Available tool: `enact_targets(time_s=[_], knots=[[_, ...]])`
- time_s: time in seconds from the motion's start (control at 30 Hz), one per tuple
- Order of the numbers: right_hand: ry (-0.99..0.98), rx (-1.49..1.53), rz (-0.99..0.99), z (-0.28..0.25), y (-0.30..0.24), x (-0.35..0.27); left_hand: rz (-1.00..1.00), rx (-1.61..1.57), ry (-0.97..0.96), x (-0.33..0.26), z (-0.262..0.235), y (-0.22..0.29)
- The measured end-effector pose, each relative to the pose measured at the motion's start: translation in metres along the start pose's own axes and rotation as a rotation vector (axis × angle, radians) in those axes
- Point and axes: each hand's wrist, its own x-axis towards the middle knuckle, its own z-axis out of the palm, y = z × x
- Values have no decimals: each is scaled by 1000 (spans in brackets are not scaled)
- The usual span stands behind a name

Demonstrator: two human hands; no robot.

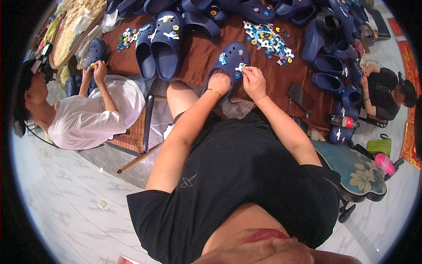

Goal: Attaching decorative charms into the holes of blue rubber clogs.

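Note:
A navy blue clog with holes lies tilted in front of me at the table's near edge. My left hand reaches into its foot opening and holds it from inside, with the fingertips hidden. Small charms are fixed on its upper, among them a light blue one. My right hand is closed in a pinch at a white shoe charm on the clog's right side. To the left stands a pair of navy clogs, with white and yellow charms on the nearer one.
Loose charms form a large pile and a smaller pile on the brown cloth. Many navy clogs crowd the far and right sides. A phone lies at right. One person works at left, another at right.

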Motion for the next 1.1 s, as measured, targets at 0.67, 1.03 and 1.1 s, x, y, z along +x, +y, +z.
enact_targets(time_s=[0.67,1.03,1.1], knots=[[-88,247,286,6,24,13,7,26,-13,1,-8,3],[-414,784,977,3,36,28,14,14,76,1,-3,1],[-609,674,1075,-4,41,42,1,3,39,1,-2,1]])
